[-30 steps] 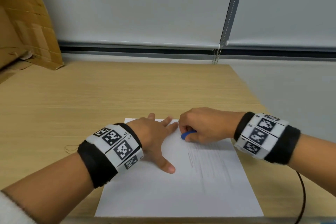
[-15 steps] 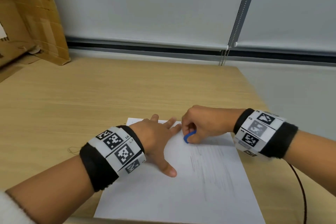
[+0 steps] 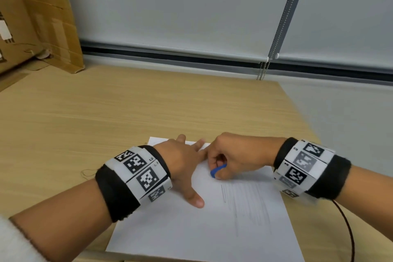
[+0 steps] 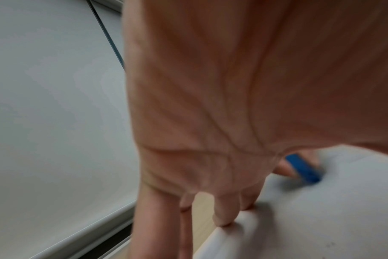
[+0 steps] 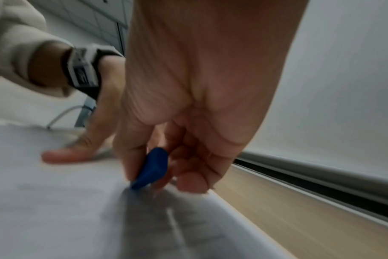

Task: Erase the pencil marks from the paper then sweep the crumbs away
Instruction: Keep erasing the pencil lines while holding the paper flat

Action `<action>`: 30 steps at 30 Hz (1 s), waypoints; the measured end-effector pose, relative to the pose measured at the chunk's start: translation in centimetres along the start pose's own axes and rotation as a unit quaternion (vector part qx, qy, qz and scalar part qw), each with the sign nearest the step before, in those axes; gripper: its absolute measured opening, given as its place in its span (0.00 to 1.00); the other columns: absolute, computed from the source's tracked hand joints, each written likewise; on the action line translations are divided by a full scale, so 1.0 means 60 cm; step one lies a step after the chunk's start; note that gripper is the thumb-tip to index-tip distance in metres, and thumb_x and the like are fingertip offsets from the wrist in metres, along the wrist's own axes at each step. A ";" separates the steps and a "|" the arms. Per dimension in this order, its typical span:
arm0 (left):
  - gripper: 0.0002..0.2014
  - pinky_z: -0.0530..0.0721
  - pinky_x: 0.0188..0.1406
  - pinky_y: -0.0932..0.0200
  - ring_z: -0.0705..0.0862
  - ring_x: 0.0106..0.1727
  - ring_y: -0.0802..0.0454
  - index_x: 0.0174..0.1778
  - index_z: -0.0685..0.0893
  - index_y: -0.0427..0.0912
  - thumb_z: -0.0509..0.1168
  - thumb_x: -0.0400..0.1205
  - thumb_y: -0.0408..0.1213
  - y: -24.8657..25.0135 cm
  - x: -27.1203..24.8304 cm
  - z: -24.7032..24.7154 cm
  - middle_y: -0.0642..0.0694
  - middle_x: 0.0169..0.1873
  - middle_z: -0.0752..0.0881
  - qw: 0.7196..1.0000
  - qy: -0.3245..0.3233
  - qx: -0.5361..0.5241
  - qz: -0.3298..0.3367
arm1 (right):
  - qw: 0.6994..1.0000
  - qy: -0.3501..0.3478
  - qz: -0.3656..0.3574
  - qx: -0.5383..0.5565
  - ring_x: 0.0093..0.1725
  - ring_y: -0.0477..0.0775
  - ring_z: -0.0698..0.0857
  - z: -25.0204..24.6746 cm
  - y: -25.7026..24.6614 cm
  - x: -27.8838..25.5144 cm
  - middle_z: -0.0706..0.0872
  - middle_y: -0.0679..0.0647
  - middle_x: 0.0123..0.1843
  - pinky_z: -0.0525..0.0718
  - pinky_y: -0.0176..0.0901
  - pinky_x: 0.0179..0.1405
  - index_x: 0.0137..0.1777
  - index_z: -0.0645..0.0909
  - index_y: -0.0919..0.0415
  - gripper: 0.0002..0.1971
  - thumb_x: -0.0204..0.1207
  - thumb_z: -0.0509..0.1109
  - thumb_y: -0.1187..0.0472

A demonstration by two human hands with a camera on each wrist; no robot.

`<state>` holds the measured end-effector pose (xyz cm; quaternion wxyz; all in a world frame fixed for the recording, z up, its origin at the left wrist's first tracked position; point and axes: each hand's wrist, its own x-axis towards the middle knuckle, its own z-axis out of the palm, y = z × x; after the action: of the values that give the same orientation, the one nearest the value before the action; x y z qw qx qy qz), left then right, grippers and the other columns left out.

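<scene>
Erasing under way, not finished. Sheet of paper (image 3: 191,229) flat on wooden desk (image 3: 106,112), near the front edge. Faint pencil marks (image 3: 244,204) across the right half of the sheet, one darker short stroke at their left end; judged mostly unerased. No crumbs resolvable in any view (wrist views blurred), so sweeping step judged wholly outstanding.

Left hand (image 3: 185,161): spread flat, fingers straight, thumb out toward the near side, pressing the upper left of the sheet; nothing held. Fingertips (image 4: 222,219) at the far paper edge.

Right hand (image 3: 236,157): fingers curled, pinching blue eraser (image 3: 218,170) between thumb and fingers; eraser tip down on the paper just above the marks, close to the left index finger.

Versus half a second earlier: eraser and right hand shifted slightly toward the near side, nearer the top of the marks. Left hand in the same place. Marks look no fainter.
</scene>
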<state>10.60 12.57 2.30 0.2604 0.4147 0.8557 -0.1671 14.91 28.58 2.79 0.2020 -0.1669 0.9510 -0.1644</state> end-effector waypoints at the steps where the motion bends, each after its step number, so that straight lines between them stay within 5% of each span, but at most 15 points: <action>1: 0.60 0.64 0.76 0.42 0.37 0.85 0.38 0.83 0.34 0.63 0.72 0.68 0.68 0.000 -0.001 0.000 0.64 0.82 0.32 1.000 0.002 -0.001 -0.001 | 1.000 -0.012 -0.005 -0.005 0.31 0.42 0.78 -0.001 -0.004 -0.001 0.88 0.55 0.39 0.81 0.40 0.35 0.42 0.87 0.61 0.03 0.72 0.75 0.62; 6: 0.63 0.62 0.77 0.39 0.36 0.84 0.37 0.82 0.30 0.65 0.73 0.66 0.69 -0.004 0.000 0.000 0.64 0.82 0.32 1.000 -0.001 -0.003 -0.004 | 0.997 0.059 0.039 -0.034 0.33 0.45 0.79 -0.019 0.009 0.007 0.88 0.55 0.41 0.82 0.43 0.37 0.43 0.86 0.62 0.04 0.72 0.75 0.61; 11: 0.61 0.67 0.73 0.38 0.39 0.84 0.34 0.83 0.34 0.65 0.73 0.66 0.69 -0.001 0.004 0.002 0.61 0.83 0.34 1.000 0.002 0.017 -0.002 | 0.995 -0.095 0.030 0.006 0.32 0.41 0.80 0.011 -0.021 -0.030 0.87 0.50 0.38 0.84 0.41 0.38 0.45 0.87 0.59 0.06 0.71 0.77 0.58; 16: 0.58 0.71 0.69 0.39 0.46 0.84 0.31 0.81 0.35 0.69 0.73 0.67 0.68 0.007 0.001 -0.004 0.55 0.85 0.36 0.999 -0.003 0.033 0.000 | 0.999 -0.001 0.038 0.021 0.30 0.42 0.79 0.001 -0.003 -0.024 0.89 0.54 0.36 0.81 0.39 0.35 0.41 0.87 0.60 0.05 0.72 0.76 0.58; 20: 0.60 0.71 0.69 0.39 0.47 0.84 0.31 0.82 0.34 0.66 0.72 0.67 0.68 0.009 -0.003 -0.011 0.54 0.83 0.29 0.999 -0.016 0.037 -0.006 | 0.997 -0.068 0.021 0.030 0.30 0.42 0.78 0.022 -0.016 -0.042 0.88 0.54 0.37 0.81 0.40 0.34 0.42 0.85 0.60 0.07 0.73 0.75 0.57; 24: 0.62 0.72 0.69 0.45 0.60 0.82 0.37 0.83 0.32 0.63 0.69 0.65 0.74 0.013 -0.006 -0.008 0.54 0.82 0.27 0.999 -0.020 0.018 -0.021 | 0.999 -0.042 0.022 -0.008 0.30 0.42 0.78 0.008 -0.010 -0.038 0.85 0.47 0.35 0.78 0.35 0.33 0.44 0.84 0.57 0.08 0.76 0.72 0.53; 30: 0.68 0.66 0.74 0.38 0.53 0.83 0.27 0.82 0.27 0.57 0.68 0.62 0.77 0.022 -0.006 0.008 0.52 0.82 0.26 0.999 -0.011 0.016 -0.030 | 0.996 -0.049 0.022 -0.078 0.35 0.51 0.80 0.043 -0.020 -0.070 0.84 0.50 0.38 0.80 0.48 0.39 0.44 0.78 0.54 0.11 0.82 0.63 0.49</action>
<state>11.99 12.94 2.03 0.2585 0.3910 0.8621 -0.1928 19.99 28.48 2.42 0.2383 -0.1686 0.9534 -0.0768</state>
